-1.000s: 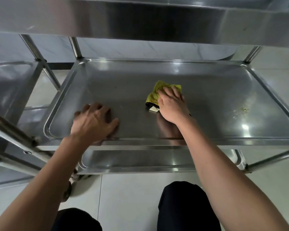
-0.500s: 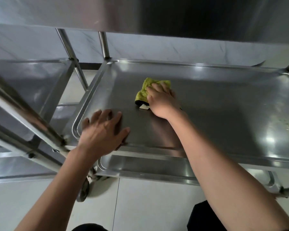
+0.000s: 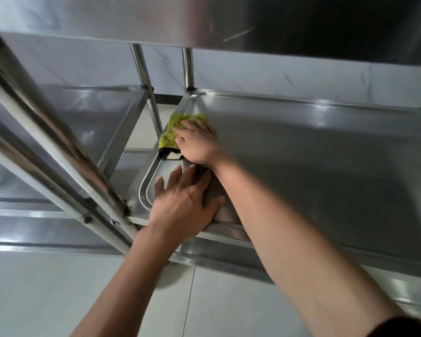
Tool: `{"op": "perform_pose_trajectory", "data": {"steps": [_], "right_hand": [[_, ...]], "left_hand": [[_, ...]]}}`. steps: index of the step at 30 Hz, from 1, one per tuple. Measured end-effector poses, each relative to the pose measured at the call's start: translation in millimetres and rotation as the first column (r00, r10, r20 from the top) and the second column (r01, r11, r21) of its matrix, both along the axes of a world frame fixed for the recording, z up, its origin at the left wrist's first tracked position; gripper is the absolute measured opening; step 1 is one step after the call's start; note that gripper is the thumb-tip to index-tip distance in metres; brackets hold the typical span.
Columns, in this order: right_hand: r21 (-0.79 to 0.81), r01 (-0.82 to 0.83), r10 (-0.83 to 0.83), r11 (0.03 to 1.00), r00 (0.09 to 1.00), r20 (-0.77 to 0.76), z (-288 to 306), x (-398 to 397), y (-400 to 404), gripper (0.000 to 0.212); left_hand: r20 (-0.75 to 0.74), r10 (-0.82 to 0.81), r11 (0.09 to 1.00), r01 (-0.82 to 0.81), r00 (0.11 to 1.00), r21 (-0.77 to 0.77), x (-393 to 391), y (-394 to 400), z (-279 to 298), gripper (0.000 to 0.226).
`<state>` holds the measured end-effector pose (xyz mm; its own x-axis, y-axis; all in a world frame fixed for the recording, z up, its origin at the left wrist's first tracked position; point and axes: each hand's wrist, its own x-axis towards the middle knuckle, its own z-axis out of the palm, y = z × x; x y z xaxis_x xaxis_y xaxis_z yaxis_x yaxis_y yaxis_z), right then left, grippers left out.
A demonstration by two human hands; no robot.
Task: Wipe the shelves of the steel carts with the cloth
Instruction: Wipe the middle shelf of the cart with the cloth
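Observation:
A yellow-green cloth with a white tag lies against the left rim of the steel cart's middle shelf. My right hand presses down on the cloth, fingers over its top. My left hand lies flat with fingers spread on the shelf's near left corner, just below the right wrist, holding nothing. The cart's top shelf overhangs the whole scene.
A second steel cart stands close on the left, its slanted posts crossing in front. Two upright posts rise at the shelf's far left corner. A lower shelf shows beneath. White floor tiles lie below.
My right hand has slid the cloth leftward to the shelf's left rim. My left hand stayed near the front left corner. The camera has swung left and closer.

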<state>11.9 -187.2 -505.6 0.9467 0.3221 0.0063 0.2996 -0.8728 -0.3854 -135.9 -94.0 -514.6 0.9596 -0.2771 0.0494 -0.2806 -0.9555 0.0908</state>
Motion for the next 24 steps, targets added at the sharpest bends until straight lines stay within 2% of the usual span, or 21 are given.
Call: {"op": "perform_pose_trajectory", "data": {"steps": [7,15,20,24], "right_hand": [[-0.016,-0.004,0.005,1.0,1.0,0.024,5.7,-6.5,-25.6,0.046],[-0.04,0.248,-0.245,0.968,0.967,0.069,-1.3,-38.9,-150.8,0.045],[-0.067,0.373,-0.365,0.925,0.925,0.105,-7.9,-67.0,-225.9,0.043],[-0.014,0.425,-0.418,0.905,0.896,0.149,-11.2,-93.0,-274.2,0.042]], "left_hand": [[0.016,0.007,1.0,-0.007,1.0,-0.007,-3.0,-0.6,-1.2,0.071],[-0.023,0.055,0.996,-0.057,0.998,-0.071,-7.9,-16.1,13.6,0.066],[-0.089,0.152,0.988,-0.155,0.984,-0.026,3.3,-44.3,24.9,0.06],[-0.129,0.076,0.995,-0.083,0.989,-0.056,22.5,-81.0,33.5,0.063]]}}
